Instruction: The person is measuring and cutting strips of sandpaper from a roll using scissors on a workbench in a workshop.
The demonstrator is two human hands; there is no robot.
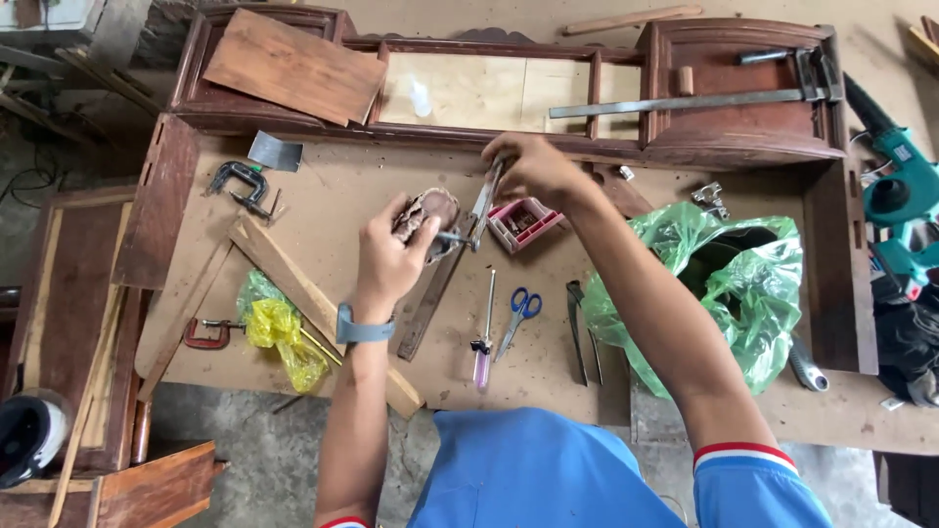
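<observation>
My left hand (389, 256) grips a small carved brown wooden piece (430, 210) held above a plywood worktop (333, 200). A metal fitting sticks out of the piece toward the right. My right hand (533, 168) holds a slim metal tool (484, 200) whose lower end meets that fitting. A small pink tray (525, 223) with small parts lies just right of the tool. Below the hands lie a purple-handled screwdriver (484, 337), blue-handled scissors (518, 315) and dark pliers (579, 332).
A dark wooden furniture frame (743, 147) with a long bar clamp (685, 98) spans the back. A green plastic bag (743, 284) lies right, a yellow-green bag (274, 328) left, near clamps (240, 184) and wood strips (293, 279). Teal power tools (905, 196) rest at far right.
</observation>
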